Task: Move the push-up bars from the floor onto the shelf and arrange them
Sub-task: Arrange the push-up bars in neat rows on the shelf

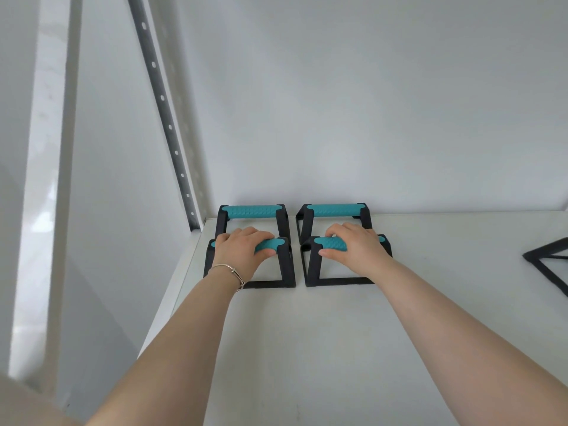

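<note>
Forearms: two bare arms reach forward over the white shelf board (338,333).
Left hand (238,252): clenched over the teal grip of the near-left black-framed push-up bar (276,265).
Right hand (353,247): wrapped round the near-right black-framed push-up bar (319,265).
Rear pair: far-left bar (252,212) and far-right bar (333,210) stand upright by the wall.
Axis: all four handles run left-right.
Wrist: thin silver bracelet (233,273).

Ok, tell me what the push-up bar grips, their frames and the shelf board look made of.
Grips: teal, matte, with an embossed diamond pattern, probably rubber or foam. Frames: flat black strips with sharp bends and a dull finish, likely painted metal, though hard plastic is possible. Shelf board: smooth, pale, faintly scuffed, likely coated metal or laminate; I cannot tell which.
</note>
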Action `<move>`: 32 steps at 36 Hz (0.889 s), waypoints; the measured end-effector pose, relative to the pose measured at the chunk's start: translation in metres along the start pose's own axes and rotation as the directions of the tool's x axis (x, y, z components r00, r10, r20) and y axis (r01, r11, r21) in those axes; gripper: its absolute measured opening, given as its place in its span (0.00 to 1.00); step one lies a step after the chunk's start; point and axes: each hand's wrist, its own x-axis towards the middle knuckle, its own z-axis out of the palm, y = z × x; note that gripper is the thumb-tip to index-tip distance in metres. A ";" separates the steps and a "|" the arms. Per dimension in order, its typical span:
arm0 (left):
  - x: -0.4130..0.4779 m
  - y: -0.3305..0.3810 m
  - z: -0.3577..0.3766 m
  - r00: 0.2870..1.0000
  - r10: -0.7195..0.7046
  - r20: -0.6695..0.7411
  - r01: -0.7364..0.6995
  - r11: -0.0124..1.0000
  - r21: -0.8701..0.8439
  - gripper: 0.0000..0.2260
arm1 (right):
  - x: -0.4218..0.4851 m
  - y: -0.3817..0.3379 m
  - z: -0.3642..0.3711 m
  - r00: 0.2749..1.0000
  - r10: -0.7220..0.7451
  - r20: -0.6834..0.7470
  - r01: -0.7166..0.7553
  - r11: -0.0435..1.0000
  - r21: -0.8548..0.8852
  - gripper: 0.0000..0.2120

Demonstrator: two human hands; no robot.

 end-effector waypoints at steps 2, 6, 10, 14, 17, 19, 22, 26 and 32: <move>0.000 0.000 0.001 1.000 0.002 -0.005 -0.002 1.000 0.009 0.15 | 0.000 -0.001 0.000 1.000 0.002 0.001 -0.002 1.000 -0.004 0.15; -0.001 0.000 0.002 1.000 0.005 -0.007 -0.005 1.000 0.026 0.15 | -0.003 -0.002 0.001 1.000 0.004 -0.013 -0.004 1.000 -0.025 0.16; -0.001 0.001 0.002 1.000 -0.001 -0.007 0.001 1.000 0.022 0.15 | -0.003 -0.005 0.000 1.000 0.006 -0.026 -0.007 0.999 -0.036 0.16; -0.001 0.001 0.003 1.000 -0.006 -0.013 0.006 1.000 0.017 0.15 | -0.003 -0.005 0.000 1.000 0.009 -0.026 -0.010 1.000 -0.028 0.16; -0.001 0.000 0.003 1.000 -0.003 -0.016 0.004 1.000 0.017 0.15 | -0.004 -0.005 0.001 1.000 0.011 -0.020 -0.012 1.000 -0.026 0.16; -0.001 0.001 0.002 1.000 -0.005 -0.015 0.005 1.000 0.018 0.16 | -0.004 -0.006 0.001 1.000 0.011 -0.026 -0.012 1.000 -0.027 0.17; -0.001 0.001 0.002 1.000 -0.006 -0.012 0.006 1.000 0.018 0.16 | -0.004 -0.007 0.001 0.999 0.020 -0.030 -0.020 1.000 -0.022 0.17; -0.001 0.002 0.002 1.000 -0.006 -0.009 0.006 1.000 0.004 0.15 | -0.004 -0.007 0.002 0.999 0.021 -0.032 -0.022 1.000 -0.021 0.17; 0.000 0.000 0.002 1.000 0.001 -0.007 -0.001 1.000 0.007 0.15 | -0.005 -0.002 0.006 0.999 0.002 -0.049 -0.004 0.999 -0.044 0.18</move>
